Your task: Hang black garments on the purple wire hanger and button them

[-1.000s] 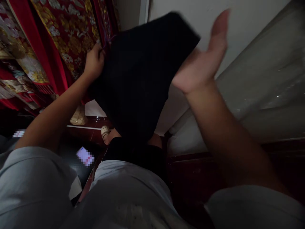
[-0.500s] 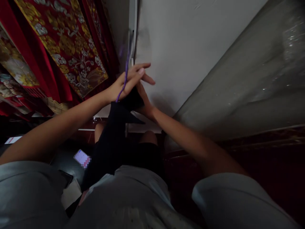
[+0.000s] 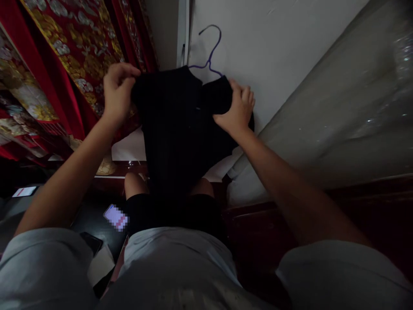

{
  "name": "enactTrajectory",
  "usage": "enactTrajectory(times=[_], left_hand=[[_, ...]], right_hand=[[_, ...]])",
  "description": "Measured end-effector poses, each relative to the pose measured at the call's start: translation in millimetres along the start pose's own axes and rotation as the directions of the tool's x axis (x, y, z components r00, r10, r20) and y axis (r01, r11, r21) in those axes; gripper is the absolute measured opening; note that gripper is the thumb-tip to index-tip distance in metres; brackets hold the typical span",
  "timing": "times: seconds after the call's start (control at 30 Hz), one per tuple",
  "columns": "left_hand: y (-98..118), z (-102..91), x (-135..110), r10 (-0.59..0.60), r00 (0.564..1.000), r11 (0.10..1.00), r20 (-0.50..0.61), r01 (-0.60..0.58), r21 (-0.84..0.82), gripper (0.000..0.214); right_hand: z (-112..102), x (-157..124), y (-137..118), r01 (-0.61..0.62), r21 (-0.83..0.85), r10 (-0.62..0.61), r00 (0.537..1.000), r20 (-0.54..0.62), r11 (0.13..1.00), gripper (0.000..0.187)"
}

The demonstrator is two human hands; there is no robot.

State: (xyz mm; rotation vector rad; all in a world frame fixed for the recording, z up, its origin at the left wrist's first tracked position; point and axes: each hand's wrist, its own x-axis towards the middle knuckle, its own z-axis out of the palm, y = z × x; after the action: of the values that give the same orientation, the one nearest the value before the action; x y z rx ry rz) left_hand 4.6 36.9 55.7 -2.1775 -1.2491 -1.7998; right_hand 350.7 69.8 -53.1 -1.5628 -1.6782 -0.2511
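Note:
A black garment (image 3: 180, 129) hangs on a purple wire hanger (image 3: 211, 49) in front of me, its hook sticking up above the collar. My left hand (image 3: 118, 92) pinches the garment's left shoulder with closed fingers. My right hand (image 3: 237, 110) grips the right shoulder, fingers curled over the cloth. The garment hangs down to my knees.
A red and gold patterned cloth (image 3: 74, 47) hangs at the left. A white wall (image 3: 274, 47) rises ahead, and a plastic-wrapped mattress (image 3: 348, 103) lies at the right beside a dark wooden frame (image 3: 274, 224). A phone (image 3: 115, 216) with a lit screen lies below left.
The hands were together at the hanger with the garment bunched; now they have spread apart to its two shoulders and the garment hangs flat on the hanger.

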Motion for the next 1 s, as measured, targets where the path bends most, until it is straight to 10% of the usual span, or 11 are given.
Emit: enactTrajectory(times=[0.07,0.23,0.37,0.57,0.67,0.77,0.87,1.0], left_hand=[[11,11.3,-25,0.089,0.964,0.99,0.25,-0.113,0.082,0.028],[46,45.5,-102,-0.063,0.665,0.807,0.744,-0.404,0.43,0.068],[53,72.6,-135,-0.238,0.683,0.754,0.69,-0.318,0.575,0.075],[39,96.6,-155,-0.253,0.639,0.825,0.727,-0.251,0.507,0.033],[37,102.7,-170,-0.143,0.703,0.908,0.696,-0.187,0.375,0.036],[41,109.0,-185,-0.096,0.811,0.977,0.578,-0.035,0.21,0.028],[49,114.3,-197,-0.067,0.927,0.996,0.368,0.084,-0.03,0.007],[61,119.4,-219,-0.174,0.975,0.933,0.137,0.208,-0.294,0.052]], right_hand=[[-15,8,-13,0.049,-0.008,-0.049,0.998,0.042,0.999,0.094],[-37,4,-37,0.204,0.088,-0.211,0.974,0.078,0.975,0.08],[-38,-6,-29,0.24,0.182,-0.253,0.966,0.054,0.954,0.069],[-32,-6,-1,0.283,0.292,-0.299,0.954,0.013,0.914,0.068],[-26,-25,-4,0.399,0.381,-0.408,0.911,-0.061,0.834,0.081],[-13,-67,-26,0.411,0.54,-0.376,0.909,-0.18,0.735,0.057],[8,-119,-52,0.149,0.758,-0.118,0.988,-0.096,0.635,0.02],[29,-173,-71,-0.215,0.89,0.162,0.973,0.163,0.401,0.026]])
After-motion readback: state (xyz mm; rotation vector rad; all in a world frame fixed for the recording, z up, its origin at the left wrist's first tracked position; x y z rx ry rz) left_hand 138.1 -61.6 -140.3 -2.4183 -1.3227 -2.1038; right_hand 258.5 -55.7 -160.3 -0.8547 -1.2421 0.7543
